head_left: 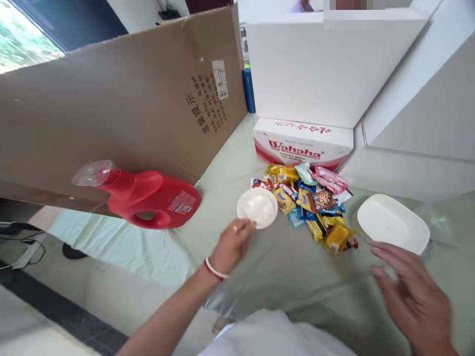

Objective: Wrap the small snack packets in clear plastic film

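My left hand (233,244), with a ring and a bracelet at its wrist, is closed on the near rim of a small round white dish (257,206). Just right of that dish lies a pile of wrapped snacks (309,200) in yellow, blue, pink and green packets. My right hand (411,291) is slightly blurred, its thumb and fingers apart with nothing between them. Beyond its fingertips sits a white oval-cornered tray (393,222); whether the fingers touch its rim I cannot tell.
A red jug-shaped bottle (154,198) with a clear cap stands at the left, near a large cardboard panel (122,99). Behind the snacks is a Wahaha water carton (302,143) before a white panel (326,74). A pale green cloth (218,168) covers the table. Someone is partly visible behind the panel.
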Demonstrator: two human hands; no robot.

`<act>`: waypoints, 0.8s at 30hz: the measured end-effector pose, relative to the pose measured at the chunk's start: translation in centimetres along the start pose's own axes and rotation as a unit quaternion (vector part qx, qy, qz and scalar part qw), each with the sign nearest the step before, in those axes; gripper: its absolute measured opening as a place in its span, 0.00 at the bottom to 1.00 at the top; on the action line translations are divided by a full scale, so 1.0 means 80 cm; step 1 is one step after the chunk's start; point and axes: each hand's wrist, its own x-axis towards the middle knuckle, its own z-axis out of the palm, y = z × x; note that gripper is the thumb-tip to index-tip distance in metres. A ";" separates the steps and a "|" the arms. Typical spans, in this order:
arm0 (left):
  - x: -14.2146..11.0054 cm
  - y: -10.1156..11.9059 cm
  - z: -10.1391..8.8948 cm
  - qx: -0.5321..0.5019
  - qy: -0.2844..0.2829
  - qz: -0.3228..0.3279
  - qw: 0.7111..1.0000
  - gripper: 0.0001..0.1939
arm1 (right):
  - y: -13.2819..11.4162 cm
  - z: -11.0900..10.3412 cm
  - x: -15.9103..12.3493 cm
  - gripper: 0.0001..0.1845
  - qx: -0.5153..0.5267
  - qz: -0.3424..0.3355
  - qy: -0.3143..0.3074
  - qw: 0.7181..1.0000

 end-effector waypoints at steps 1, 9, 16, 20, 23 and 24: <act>-0.029 0.026 0.007 -0.020 -0.022 0.041 0.999 0.18 | -0.025 0.017 0.012 0.14 0.030 -0.092 -0.068 0.993; -0.103 0.107 0.053 -0.086 -0.097 0.113 0.985 0.25 | -0.136 0.158 0.057 0.22 -0.213 -0.173 -0.527 0.804; -0.114 0.086 0.059 -0.091 -0.054 0.108 0.989 0.18 | -0.115 0.148 0.015 0.17 -0.167 -0.132 -0.482 0.850; -0.117 0.086 0.061 -0.105 -0.055 0.086 0.989 0.14 | -0.097 0.071 0.019 0.28 -0.054 -0.055 -0.346 0.935; -0.114 0.084 0.063 -0.104 -0.050 0.082 0.990 0.13 | -0.056 0.021 0.069 0.30 -0.046 0.044 -0.081 0.995; -0.111 0.084 0.062 -0.107 -0.049 0.087 0.989 0.13 | -0.037 0.012 0.094 0.30 -0.072 0.080 0.001 0.994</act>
